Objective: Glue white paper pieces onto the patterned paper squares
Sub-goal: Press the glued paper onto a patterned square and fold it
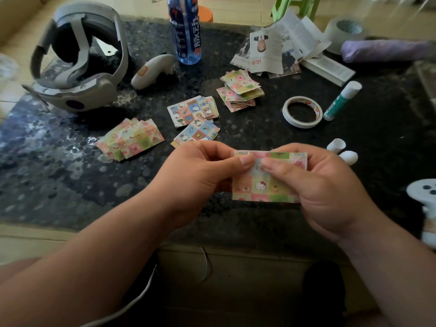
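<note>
Nearest me, both hands hold one patterned square point(266, 187) just above the counter's point(70, 190) near edge. The left hand point(200, 171) pinches its left side and the right hand point(328, 185) its right, with fingers curled behind. The two thumbs meet almost tip to tip on the upper middle, pressing a pale patch; I can't tell whether that is a white piece. If fresh glue lies under there, I'd worry that thumbs sliding apart would drag the piece askew or crease the thin paper. Glue squeezed out at the edge could also cling to a thumb and lift the piece as it comes away. Just beyond the right hand lie two white rolls point(342, 151), near enough for a knuckle to knock them off. Beyond the left hand sit a pink pile point(129, 140) and a blue pile point(193, 113) of squares. Farther out from the right hand are a tape ring point(290, 119) and a glue stick point(342, 100) lying on its side, which might roll if bumped. Farthest off stand a bottle point(186, 31) and a headset point(77, 62).
</note>
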`<state>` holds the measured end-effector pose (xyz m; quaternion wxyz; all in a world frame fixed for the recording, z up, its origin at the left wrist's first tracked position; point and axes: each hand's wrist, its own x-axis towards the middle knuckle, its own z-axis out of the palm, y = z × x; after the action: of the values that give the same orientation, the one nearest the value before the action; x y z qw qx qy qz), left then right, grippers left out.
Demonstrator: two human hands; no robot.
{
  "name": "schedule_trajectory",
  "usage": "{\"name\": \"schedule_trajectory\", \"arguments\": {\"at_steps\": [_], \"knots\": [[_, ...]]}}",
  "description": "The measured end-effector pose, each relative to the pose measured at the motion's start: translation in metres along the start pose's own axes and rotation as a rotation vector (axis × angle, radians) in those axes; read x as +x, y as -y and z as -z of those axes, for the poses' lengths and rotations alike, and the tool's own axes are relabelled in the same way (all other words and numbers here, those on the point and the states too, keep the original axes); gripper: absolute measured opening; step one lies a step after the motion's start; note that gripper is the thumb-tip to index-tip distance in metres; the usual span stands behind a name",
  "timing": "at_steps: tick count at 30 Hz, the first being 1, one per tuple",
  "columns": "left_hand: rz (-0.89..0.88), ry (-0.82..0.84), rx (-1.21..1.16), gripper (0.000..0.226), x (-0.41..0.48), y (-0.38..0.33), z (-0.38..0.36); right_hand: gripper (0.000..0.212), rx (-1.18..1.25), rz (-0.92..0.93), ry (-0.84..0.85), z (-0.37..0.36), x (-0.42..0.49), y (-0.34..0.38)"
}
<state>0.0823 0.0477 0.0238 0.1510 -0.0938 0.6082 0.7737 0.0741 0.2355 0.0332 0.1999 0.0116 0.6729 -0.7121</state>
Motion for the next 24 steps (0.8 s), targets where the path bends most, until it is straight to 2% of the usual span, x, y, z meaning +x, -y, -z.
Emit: {"name": "schedule_trajectory", "arguments": {"at_steps": [3,8,12,18,21,24], "knots": [[-0.012,0.002,0.024,0.023,0.000,0.002,-0.001,0.027,-0.013,0.021,-0.015,-0.004,0.003,-0.002],[-0.051,-0.035,0.021,0.016,0.000,0.005,-0.005,0.027,-0.058,0.045,-0.107,-0.008,0.004,-0.003],[-0.061,-0.042,0.018,0.015,-0.001,0.007,-0.006,0.015,-0.075,0.058,-0.175,-0.013,0.005,-0.007],[-0.039,-0.013,-0.014,0.013,-0.002,0.006,-0.004,0.028,-0.097,0.086,-0.170,-0.012,0.003,-0.008],[-0.021,0.019,-0.025,0.024,-0.002,0.007,-0.005,0.029,-0.123,0.106,-0.146,-0.012,0.002,-0.008],[-0.041,-0.013,-0.005,0.019,-0.001,0.010,-0.006,0.031,-0.152,0.127,-0.155,-0.013,0.003,-0.009]]}}
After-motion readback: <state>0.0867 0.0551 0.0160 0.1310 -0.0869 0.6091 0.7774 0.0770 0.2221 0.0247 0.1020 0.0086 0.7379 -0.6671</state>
